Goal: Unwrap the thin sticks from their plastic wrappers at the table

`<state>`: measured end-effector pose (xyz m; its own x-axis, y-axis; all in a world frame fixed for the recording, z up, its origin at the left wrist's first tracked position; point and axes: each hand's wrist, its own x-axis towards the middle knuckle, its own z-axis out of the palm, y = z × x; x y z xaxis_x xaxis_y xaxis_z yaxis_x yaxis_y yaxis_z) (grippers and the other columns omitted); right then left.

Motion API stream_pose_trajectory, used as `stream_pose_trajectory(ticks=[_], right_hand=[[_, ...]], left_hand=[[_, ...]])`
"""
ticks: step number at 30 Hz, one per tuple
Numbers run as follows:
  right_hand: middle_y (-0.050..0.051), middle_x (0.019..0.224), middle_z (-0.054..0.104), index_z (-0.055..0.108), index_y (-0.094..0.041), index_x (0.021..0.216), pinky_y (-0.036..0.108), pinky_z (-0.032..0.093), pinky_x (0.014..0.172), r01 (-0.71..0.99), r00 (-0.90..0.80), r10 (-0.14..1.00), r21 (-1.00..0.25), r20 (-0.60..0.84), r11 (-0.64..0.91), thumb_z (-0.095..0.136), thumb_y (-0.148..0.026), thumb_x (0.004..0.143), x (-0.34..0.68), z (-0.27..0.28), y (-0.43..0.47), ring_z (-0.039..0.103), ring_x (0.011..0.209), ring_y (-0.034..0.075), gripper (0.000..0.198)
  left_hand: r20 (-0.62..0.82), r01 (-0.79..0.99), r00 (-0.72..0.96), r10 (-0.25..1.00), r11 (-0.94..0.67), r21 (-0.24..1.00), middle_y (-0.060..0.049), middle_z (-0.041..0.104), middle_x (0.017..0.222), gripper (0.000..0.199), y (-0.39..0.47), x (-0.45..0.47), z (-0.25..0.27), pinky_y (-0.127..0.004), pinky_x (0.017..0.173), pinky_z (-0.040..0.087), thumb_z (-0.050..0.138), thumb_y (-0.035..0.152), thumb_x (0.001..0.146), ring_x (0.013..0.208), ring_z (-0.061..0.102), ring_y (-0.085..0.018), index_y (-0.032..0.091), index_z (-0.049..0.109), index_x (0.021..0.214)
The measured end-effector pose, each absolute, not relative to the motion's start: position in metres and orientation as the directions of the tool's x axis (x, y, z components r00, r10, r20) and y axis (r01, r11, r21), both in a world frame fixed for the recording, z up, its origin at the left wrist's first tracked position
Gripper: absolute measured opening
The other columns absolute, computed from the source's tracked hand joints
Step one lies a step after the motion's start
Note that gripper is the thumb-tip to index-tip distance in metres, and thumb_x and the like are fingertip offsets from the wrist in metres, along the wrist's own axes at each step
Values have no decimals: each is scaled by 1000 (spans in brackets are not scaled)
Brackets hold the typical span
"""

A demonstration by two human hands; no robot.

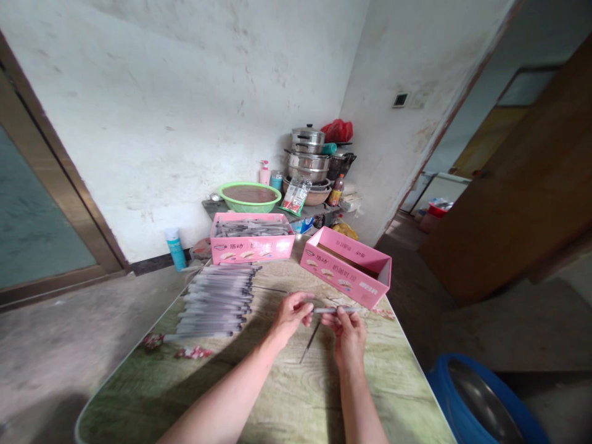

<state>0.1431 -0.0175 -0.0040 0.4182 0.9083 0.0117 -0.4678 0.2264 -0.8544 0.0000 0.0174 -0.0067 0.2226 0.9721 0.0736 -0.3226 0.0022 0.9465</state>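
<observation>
while pen (327,310) runs crosswise, long axis near level, right hand (348,327) grip pinches it; left hand (292,313) grip unclear.

The single camera sits on the head of the person before me, looking forward and down over a nearby table (289,398). Both hands, left (291,316) and right (350,333), appear close, below centre; farther off, it faces a walled corner (354,61).

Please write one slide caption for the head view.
Right hand holding a pen, left hand at its end, near pink boxes.
</observation>
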Motion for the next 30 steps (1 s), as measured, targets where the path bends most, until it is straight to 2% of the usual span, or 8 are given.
stream_pose_trajectory(ticks=[3, 5, 9, 12, 16, 20, 25, 30], right_hand=[[1, 67, 72, 60, -17, 80, 26, 59, 53, -475, 408, 913, -852, 8, 220, 81, -33, 67, 144, -5, -17, 69, 56, 17, 30], [1, 67, 72, 60, -17, 80, 26, 60, 54, -493, 414, 910, -841, -2, 222, 82, -33, 66, 146, -4, -17, 70, 57, 17, 31], [-1, 64, 71, 60, -17, 79, 25, 59, 52, -535, 453, 891, -808, -31, 245, 84, -30, 62, 154, -4, -17, 70, 56, 17, 32], [-2, 61, 70, 60, -17, 76, 25, 59, 53, -564, 486, 873, -781, -50, 269, 84, -28, 61, 163, -5, -16, 70, 57, 17, 31], [-3, 58, 68, 58, -17, 70, 27, 60, 56, -569, 591, 803, -745, -77, 348, 85, -27, 56, 178, -6, -16, 71, 60, 19, 32], [-2, 57, 67, 59, -17, 71, 26, 58, 53, -532, 667, 739, -756, -95, 382, 86, -30, 55, 188, -5, -17, 69, 56, 18, 34], [-8, 51, 57, 65, -16, 78, 21, 49, 42, -533, 584, 809, -783, -66, 321, 84, -35, 60, 182, -3, -18, 56, 44, 9, 33], [-5, 56, 61, 67, -16, 83, 18, 42, 37, -508, 491, 867, -835, -80, 211, 83, -38, 60, 172, -3, -18, 53, 44, 8, 35]], left_hand=[[128, -341, 234, 964, -43, 939, 1, 60, 68, 49, 20, -1, -7, -23, 53, 46, 79, 34, 66, 54, 55, -10, 11, 65, 106], [159, -341, 173, 972, -92, 935, -3, 65, 79, 52, 24, -5, -6, -24, 61, 49, 81, 32, 63, 63, 61, -12, 13, 65, 109], [218, -244, -148, 965, -249, 937, -9, 69, 103, 47, 38, -23, -7, -29, 77, 53, 72, 39, 72, 90, 66, -19, 16, 64, 113], [239, -50, -269, 933, -261, 964, -9, 72, 95, 32, 49, -36, -12, -30, 77, 54, 68, 31, 76, 87, 67, -20, 15, 67, 104], [269, 147, -209, 940, -242, 959, -7, 73, 88, 25, 51, -37, -18, -28, 76, 53, 62, 14, 76, 82, 68, -17, 15, 68, 99], [314, 316, -117, 942, -264, 911, -6, 73, 90, 24, 43, -29, -18, -27, 77, 52, 60, 10, 77, 83, 68, -16, 17, 68, 98], [321, 464, 5, 947, -286, 838, -5, 72, 91, 26, 33, -23, -16, -26, 78, 50, 58, 5, 76, 84, 68, -15, 18, 69, 96], [336, 460, -39, 941, -281, 842, -6, 72, 93, 26, 34, -25, -8, -25, 76, 50, 59, 7, 78, 83, 67, -14, 18, 68, 99]])
